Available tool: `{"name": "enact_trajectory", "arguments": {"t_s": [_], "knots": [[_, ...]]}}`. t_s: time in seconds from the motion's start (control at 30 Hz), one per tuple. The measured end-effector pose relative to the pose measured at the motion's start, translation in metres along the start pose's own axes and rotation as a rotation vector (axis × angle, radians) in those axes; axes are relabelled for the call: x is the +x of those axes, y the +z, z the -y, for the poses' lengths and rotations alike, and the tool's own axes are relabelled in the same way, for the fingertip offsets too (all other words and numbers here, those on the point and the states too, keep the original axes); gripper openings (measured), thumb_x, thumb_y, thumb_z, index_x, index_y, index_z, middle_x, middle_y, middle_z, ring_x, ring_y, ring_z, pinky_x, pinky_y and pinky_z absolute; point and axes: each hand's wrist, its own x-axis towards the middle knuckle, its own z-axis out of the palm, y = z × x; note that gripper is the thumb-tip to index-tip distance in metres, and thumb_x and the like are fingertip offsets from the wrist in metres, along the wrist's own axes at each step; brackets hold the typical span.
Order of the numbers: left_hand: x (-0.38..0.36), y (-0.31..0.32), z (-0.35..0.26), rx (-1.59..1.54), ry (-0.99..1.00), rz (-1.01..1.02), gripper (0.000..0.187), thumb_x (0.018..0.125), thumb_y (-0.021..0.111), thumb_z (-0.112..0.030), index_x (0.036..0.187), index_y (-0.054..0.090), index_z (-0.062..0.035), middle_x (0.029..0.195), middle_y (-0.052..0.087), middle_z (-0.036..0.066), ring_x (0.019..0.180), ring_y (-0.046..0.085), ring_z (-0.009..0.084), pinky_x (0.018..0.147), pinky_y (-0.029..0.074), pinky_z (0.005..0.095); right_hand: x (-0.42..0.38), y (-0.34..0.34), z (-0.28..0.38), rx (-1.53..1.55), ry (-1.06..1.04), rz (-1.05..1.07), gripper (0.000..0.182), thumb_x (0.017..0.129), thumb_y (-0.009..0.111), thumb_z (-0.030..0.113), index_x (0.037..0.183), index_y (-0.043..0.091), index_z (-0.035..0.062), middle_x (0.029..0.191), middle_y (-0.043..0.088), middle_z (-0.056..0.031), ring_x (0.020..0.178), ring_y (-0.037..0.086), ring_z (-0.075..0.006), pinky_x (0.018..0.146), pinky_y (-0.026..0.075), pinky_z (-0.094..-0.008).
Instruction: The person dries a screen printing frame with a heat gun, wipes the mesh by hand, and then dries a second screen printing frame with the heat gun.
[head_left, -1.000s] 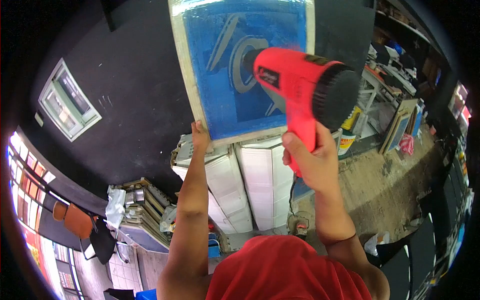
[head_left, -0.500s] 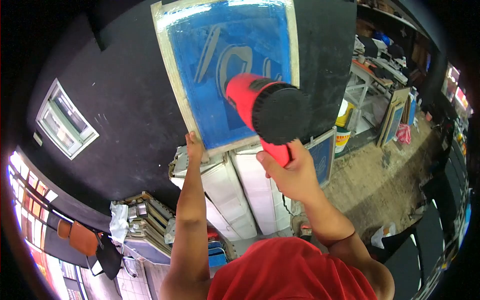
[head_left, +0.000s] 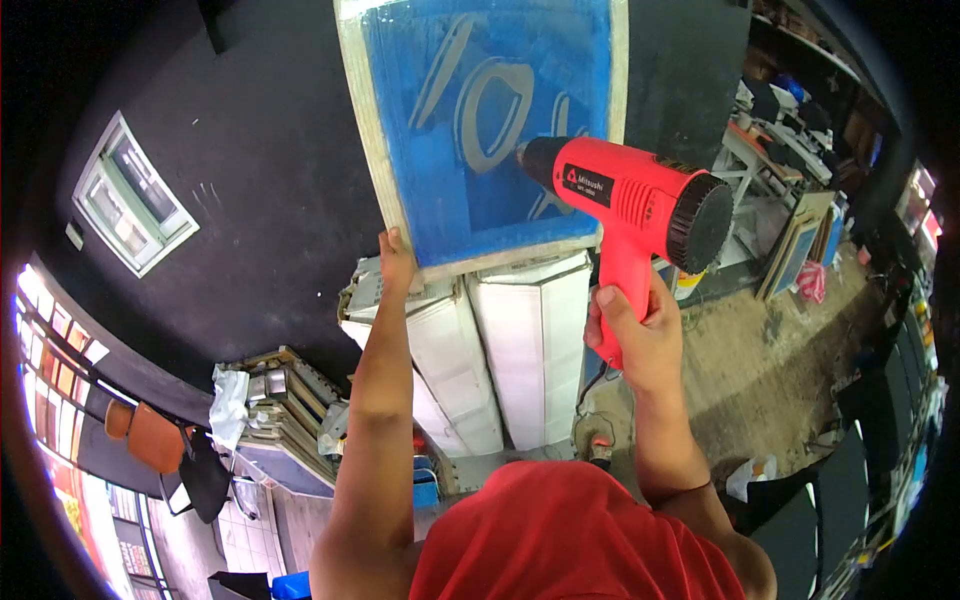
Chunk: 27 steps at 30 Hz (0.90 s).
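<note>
Far to the left of the left grip [head_left: 397,265], there is a small window [head_left: 137,200] in the black wall [head_left: 265,190]. Below and to the left of this grip stands a stack of wooden frames [head_left: 292,418]. The left grip touches the lower left edge of a blue screen-printing frame [head_left: 482,135]; I cannot tell whether its fingers close around the wood. Under the frame, to the right of this grip, are two white cartons [head_left: 532,350]. The frame lies ahead and to the left of the right grip [head_left: 650,335], its long axis apparently nearly upright, and the left grip is the nearer one to it. The right grip is closed around the handle of a red heat gun [head_left: 622,195], whose nozzle points leftward to the blue mesh; I cannot tell the gap. Further right of this grip, several framed panels [head_left: 795,245] lean together.
</note>
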Motion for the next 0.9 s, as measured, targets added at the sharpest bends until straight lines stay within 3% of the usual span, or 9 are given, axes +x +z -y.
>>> {"name": "enact_trajectory", "arguments": {"t_s": [0.07,0.13,0.37,0.57,0.67,0.73,0.83,0.9], "knots": [[0.001,0.002,0.002,-0.008,0.000,0.003,0.064,0.104,0.032,-0.055,0.132,0.048,0.0014,0.122,0.059,0.029,0.115,0.055,0.0475,0.096,0.043,0.0488,-0.001,-0.001,-0.003,0.046,0.037,0.013,0.022,0.092,0.067,0.009,0.109,0.056,-0.0006,0.078,0.060,-0.0040,0.056,0.059,-0.0113,0.050,0.047,-0.0270],[0.003,0.009,0.010,0.004,0.048,-0.120,0.059,0.105,0.033,-0.052,0.126,0.050,0.0005,0.115,0.061,0.028,0.109,0.057,0.0464,0.093,0.043,0.0491,-0.004,-0.002,-0.005,0.023,0.016,-0.001,0.021,0.092,0.068,0.010,0.106,0.056,0.0001,0.078,0.060,-0.0040,0.056,0.059,-0.0117,0.050,0.048,-0.0271],[0.004,0.008,0.010,-0.058,0.077,-0.092,0.057,0.105,0.035,-0.052,0.120,0.051,0.0000,0.108,0.062,0.027,0.102,0.058,0.0456,0.089,0.044,0.0493,-0.003,-0.006,-0.008,-0.045,-0.033,-0.089,0.017,0.093,0.068,0.010,0.101,0.057,0.0010,0.078,0.059,-0.0035,0.057,0.059,-0.0121,0.051,0.049,-0.0273],[0.007,0.010,0.017,-0.026,0.076,-0.086,0.058,0.104,0.036,-0.053,0.121,0.052,-0.0007,0.111,0.062,0.027,0.104,0.058,0.0468,0.090,0.044,0.0485,-0.006,-0.013,-0.013,-0.027,-0.036,-0.099,0.013,0.093,0.066,0.008,0.100,0.057,0.0008,0.077,0.059,-0.0036,0.057,0.059,-0.0122,0.052,0.049,-0.0277],[0.011,0.013,0.028,0.014,0.143,-0.183,0.058,0.104,0.036,-0.053,0.122,0.052,-0.0008,0.112,0.062,0.027,0.106,0.058,0.0468,0.091,0.044,0.0479,-0.007,-0.015,-0.015,-0.033,-0.003,-0.087,0.012,0.093,0.065,0.007,0.100,0.057,0.0007,0.078,0.059,-0.0037,0.057,0.059,-0.0124,0.052,0.049,-0.0278],[0.002,0.002,0.005,-0.036,0.030,-0.019,0.064,0.104,0.035,-0.055,0.128,0.050,0.0024,0.120,0.060,0.029,0.113,0.056,0.0470,0.095,0.043,0.0465,-0.007,-0.014,-0.015,-0.025,0.001,-0.074,0.011,0.094,0.064,0.007,0.100,0.057,0.0004,0.077,0.060,-0.0036,0.057,0.059,-0.0124,0.052,0.049,-0.0278],[0.006,0.008,0.010,0.018,0.010,-0.099,0.071,0.103,0.035,-0.056,0.137,0.045,0.0063,0.129,0.056,0.031,0.121,0.053,0.0465,0.100,0.043,0.0444,-0.008,-0.013,-0.015,-0.026,-0.002,-0.097,0.011,0.093,0.064,0.006,0.099,0.057,0.0006,0.076,0.059,-0.0033,0.056,0.059,-0.0123,0.052,0.049,-0.0277],[-0.001,0.000,-0.005,0.007,-0.026,-0.040,0.074,0.103,0.034,-0.057,0.140,0.042,0.0077,0.133,0.053,0.032,0.126,0.051,0.0459,0.103,0.041,0.0433,-0.009,-0.015,-0.015,-0.019,-0.010,-0.081,0.011,0.094,0.064,0.007,0.099,0.057,0.0006,0.076,0.060,-0.0033,0.056,0.059,-0.0123,0.052,0.049,-0.0276]]}}
